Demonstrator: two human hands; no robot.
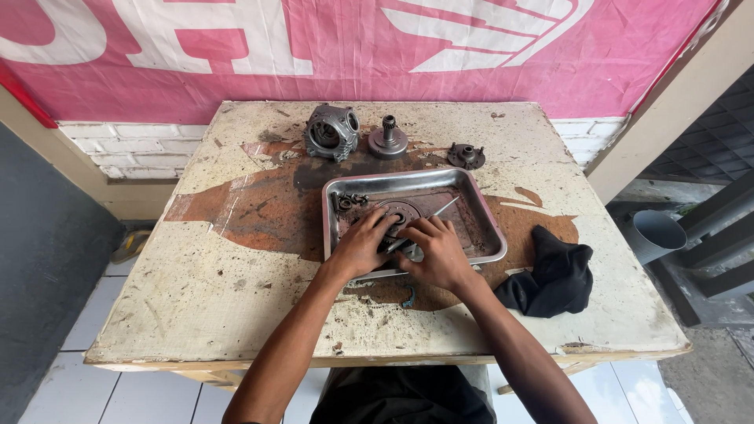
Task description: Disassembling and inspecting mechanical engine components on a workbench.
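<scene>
Left hand (363, 245) and right hand (437, 251), fingers curled gripping a round clutch part (399, 213), in a steel tray (487, 224), worn counter (228, 275)

Glossy metal tray (488, 228) with grimy floor; dull grey cast-metal housing (331, 131) at 12 o'clock; matt black cloth (554, 272) at 3; rough, stained, peeling tabletop (196, 283).
</scene>
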